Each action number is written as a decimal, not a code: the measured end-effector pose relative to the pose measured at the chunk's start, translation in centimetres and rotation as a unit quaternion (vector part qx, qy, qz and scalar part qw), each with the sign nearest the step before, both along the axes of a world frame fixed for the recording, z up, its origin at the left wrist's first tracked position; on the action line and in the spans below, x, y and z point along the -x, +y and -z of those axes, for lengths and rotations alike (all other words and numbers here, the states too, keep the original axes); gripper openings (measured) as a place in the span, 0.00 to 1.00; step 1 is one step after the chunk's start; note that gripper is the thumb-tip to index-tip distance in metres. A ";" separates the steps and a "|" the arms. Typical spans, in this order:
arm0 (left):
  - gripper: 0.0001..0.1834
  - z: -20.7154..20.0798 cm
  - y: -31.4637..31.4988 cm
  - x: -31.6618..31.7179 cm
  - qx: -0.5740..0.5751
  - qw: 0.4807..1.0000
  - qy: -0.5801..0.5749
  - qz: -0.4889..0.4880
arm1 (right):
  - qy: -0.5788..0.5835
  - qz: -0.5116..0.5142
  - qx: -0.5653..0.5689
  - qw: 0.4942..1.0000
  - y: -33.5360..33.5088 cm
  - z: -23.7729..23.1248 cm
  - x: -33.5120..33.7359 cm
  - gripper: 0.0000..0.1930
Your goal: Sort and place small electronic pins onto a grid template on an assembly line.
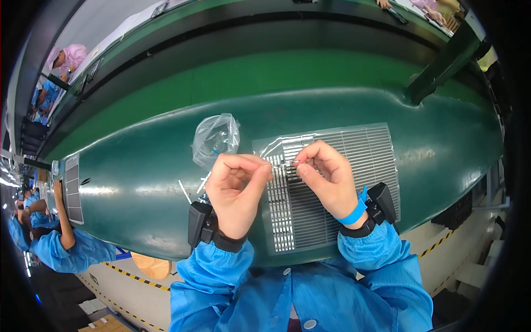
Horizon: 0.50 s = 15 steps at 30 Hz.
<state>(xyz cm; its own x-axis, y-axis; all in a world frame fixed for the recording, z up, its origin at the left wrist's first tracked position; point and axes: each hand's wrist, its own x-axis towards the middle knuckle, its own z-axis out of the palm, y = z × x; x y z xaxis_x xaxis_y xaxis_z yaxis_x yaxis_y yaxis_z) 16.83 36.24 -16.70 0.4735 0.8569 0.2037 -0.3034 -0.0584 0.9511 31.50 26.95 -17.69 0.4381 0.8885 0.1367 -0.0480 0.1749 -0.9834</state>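
Head view. We note both hands raised at frame centre over a green conveyor belt (138, 182). The left hand (238, 191) is curled, thumb and forefinger pressed together on the left end of a thin metal strip (285, 164). The right hand (326, 177) pinches the strip's other end the same way, remaining fingers folded in. The strip spans the small gap between the two hands, just above a grey gridded tray (354, 160) of small slotted parts lying on the belt.

Upper left of the hands we see a crumpled clear plastic bag (215, 138), resting on the belt just beside the tray. A few loose strips (185, 192) lie left of the left hand. A second gridded tray (73, 188) sits far left, near a co-worker's blue sleeve (66, 249).
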 end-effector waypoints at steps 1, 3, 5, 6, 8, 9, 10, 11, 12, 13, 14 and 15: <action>0.10 0.4 0.0 0.0 -0.003 1.000 0.005 0.009 | 0.004 0.000 0.005 1.000 0.0 0.2 -0.1 0.03; 0.10 0.9 0.2 0.1 -0.002 1.000 0.014 0.018 | -0.034 0.009 0.021 0.999 0.1 0.5 -0.2 0.02; 0.11 1.2 0.4 0.4 -0.036 0.998 0.051 0.029 | -0.059 0.009 0.019 0.998 0.1 0.5 -0.5 0.02; 0.11 1.3 0.4 0.5 -0.033 0.998 0.054 0.030 | -0.087 0.010 0.011 0.996 0.0 0.4 -0.6 0.02; 0.10 1.4 0.4 0.7 -0.075 0.985 0.150 0.026 | -0.100 0.009 0.013 0.995 0.0 0.4 -0.9 0.03; 0.10 1.5 0.6 0.7 -0.073 0.985 0.152 0.028 | -0.116 0.008 0.011 0.993 0.0 0.4 -1.0 0.03; 0.09 1.4 0.8 0.7 -0.099 0.978 0.177 0.045 | -0.115 0.009 0.013 0.993 0.0 0.4 -1.0 0.03; 0.08 1.3 0.9 0.7 -0.125 0.970 0.201 0.063 | -0.119 0.011 0.016 0.993 0.0 0.4 -1.1 0.03; 0.08 1.1 1.0 0.6 -0.123 0.970 0.201 0.065 | -0.123 0.014 0.019 0.992 -0.1 0.4 -1.2 0.03; 0.07 0.8 1.1 0.5 -0.123 0.963 0.225 0.079 | -0.124 0.015 0.021 0.992 -0.1 0.4 -1.2 0.03; 0.06 0.6 1.1 0.5 -0.123 0.956 0.249 0.091 | -0.116 0.014 0.021 0.993 -0.1 0.5 -1.3 0.03; 0.06 0.8 1.1 0.6 -0.122 0.957 0.249 0.091 | -0.108 0.013 0.021 0.994 -0.2 0.5 -1.3 0.03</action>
<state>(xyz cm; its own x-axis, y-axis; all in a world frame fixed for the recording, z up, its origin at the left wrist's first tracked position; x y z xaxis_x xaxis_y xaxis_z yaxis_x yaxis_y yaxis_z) 16.28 37.38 -17.49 0.7000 0.7075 0.0974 0.1575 -0.2860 0.9452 32.78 26.76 -18.21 0.4253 0.8844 0.1924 0.1687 0.1314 -0.9769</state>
